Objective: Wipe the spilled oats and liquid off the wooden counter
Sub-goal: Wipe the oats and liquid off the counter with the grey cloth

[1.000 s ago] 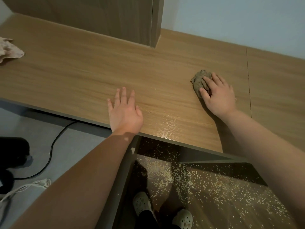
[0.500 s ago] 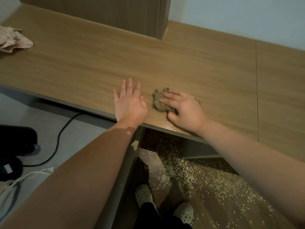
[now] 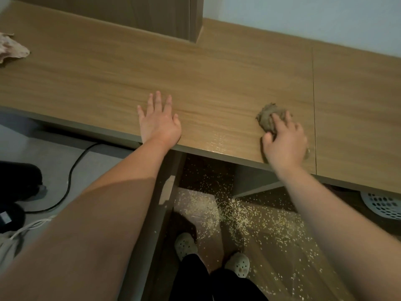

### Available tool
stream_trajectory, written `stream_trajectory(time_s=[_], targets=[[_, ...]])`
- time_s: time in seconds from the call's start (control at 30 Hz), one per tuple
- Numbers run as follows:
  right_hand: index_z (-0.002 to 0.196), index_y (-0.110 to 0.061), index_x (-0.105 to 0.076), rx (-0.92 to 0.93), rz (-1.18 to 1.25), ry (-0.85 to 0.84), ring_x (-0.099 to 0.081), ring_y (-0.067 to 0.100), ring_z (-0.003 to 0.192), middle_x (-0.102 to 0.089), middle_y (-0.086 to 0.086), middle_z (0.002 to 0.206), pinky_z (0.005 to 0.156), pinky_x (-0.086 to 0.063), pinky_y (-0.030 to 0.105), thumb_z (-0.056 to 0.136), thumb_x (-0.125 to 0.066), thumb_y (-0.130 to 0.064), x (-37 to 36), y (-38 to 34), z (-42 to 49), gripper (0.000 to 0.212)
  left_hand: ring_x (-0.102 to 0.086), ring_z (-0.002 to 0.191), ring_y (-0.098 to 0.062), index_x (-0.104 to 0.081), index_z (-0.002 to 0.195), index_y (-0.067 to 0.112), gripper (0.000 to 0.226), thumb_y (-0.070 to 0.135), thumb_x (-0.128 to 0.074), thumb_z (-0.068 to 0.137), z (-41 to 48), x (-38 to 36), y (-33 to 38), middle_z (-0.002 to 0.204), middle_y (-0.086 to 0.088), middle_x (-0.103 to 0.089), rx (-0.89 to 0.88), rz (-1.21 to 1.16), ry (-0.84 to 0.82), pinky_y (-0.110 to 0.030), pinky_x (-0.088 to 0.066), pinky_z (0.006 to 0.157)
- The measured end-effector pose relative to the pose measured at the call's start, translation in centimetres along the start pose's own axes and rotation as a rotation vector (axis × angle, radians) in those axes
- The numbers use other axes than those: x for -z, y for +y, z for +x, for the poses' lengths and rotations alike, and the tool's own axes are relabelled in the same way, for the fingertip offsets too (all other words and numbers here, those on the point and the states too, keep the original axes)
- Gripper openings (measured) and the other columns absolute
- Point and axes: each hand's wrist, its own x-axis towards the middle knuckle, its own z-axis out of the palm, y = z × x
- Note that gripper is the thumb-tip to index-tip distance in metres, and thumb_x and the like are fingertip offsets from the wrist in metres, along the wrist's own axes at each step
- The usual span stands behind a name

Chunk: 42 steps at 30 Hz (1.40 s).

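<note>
Near the front edge of the counter (image 3: 217, 83), the right hand (image 3: 284, 144) clutches a wadded rag (image 3: 268, 118), fingers curled to press it down; the left hand (image 3: 159, 124) lies flat, spread, likely bracing. Oats (image 3: 234, 216) litter the floor (image 3: 282, 263).

The wooden counter (image 3: 217, 79) bears a wadded brown cloth (image 3: 268, 118) near its front edge, gripped by the right hand (image 3: 284, 144). Just left of the grip lies a wet sheen (image 3: 217, 140), then the flat left hand (image 3: 159, 124), and far left a pinkish rag (image 3: 13, 49). On the floor (image 3: 288, 263) below the grip, oats (image 3: 238, 216) lie scattered.
</note>
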Motion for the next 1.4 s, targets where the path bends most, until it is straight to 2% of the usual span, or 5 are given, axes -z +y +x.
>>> stream_trajectory(time_s=[0.23,0.47,0.63,0.93,1.4], targets=[[0.118,-0.015,-0.067,0.829,0.083,-0.163,-0.057,0.030,0.113,-0.057,0.010,0.136,0.096,-0.047,0.046,0.084,-0.052,-0.022,-2.8,-5.2,-8.1,0.038,0.006,0.152,-0.025,-0.004,0.159,0.022,0.059,0.037,-0.020,0.104,0.3,-0.1,-0.3,0.166,-0.008,0.003,-0.016,0.010,-0.027,-0.053,-0.003,0.122],[0.149,-0.016,-0.038,-0.057,-0.045,0.019,-0.021,0.030,0.145,-0.014,0.006,0.163,0.117,-0.022,0.052,0.101,-0.038,-0.029,0.1,-1.1,2.0,0.049,0.008,0.152,-0.027,0.001,0.158,0.020,0.060,0.038,-0.015,0.103,0.0,-0.1,0.0,0.165,-0.010,0.007,-0.023,0.044,-0.029,-0.054,-0.003,0.122],[0.154,-0.027,-0.023,0.005,-0.146,-0.075,-0.014,0.031,0.148,-0.012,0.005,0.163,0.115,-0.018,0.059,0.102,-0.029,-0.037,-2.9,-7.3,9.1,0.054,0.010,0.152,-0.027,0.007,0.157,0.020,0.061,0.039,-0.014,0.103,0.1,-0.2,-0.1,0.164,-0.010,0.012,-0.027,0.048,-0.042,-0.055,-0.004,0.121],[0.139,-0.028,-0.051,0.783,-0.160,-0.265,-0.038,0.034,0.139,-0.037,0.004,0.153,0.113,-0.026,0.056,0.097,-0.030,-0.038,-2.6,-6.9,2.4,0.048,0.005,0.152,-0.016,-0.001,0.157,0.019,0.060,0.041,-0.019,0.105,0.8,0.4,-4.6,0.165,-0.001,0.005,-0.246,-0.039,-0.037,-0.038,-0.002,0.123],[0.140,-0.020,-0.051,-0.039,-0.127,0.059,-0.033,0.032,0.141,-0.038,0.008,0.153,0.115,-0.024,0.059,0.096,-0.041,-0.029,-3.0,-4.8,0.2,0.046,0.002,0.152,-0.020,-0.007,0.158,0.018,0.062,0.038,-0.023,0.102,0.6,0.2,-4.5,0.166,-0.005,-0.002,-0.261,-0.014,0.008,-0.042,-0.006,0.124]])
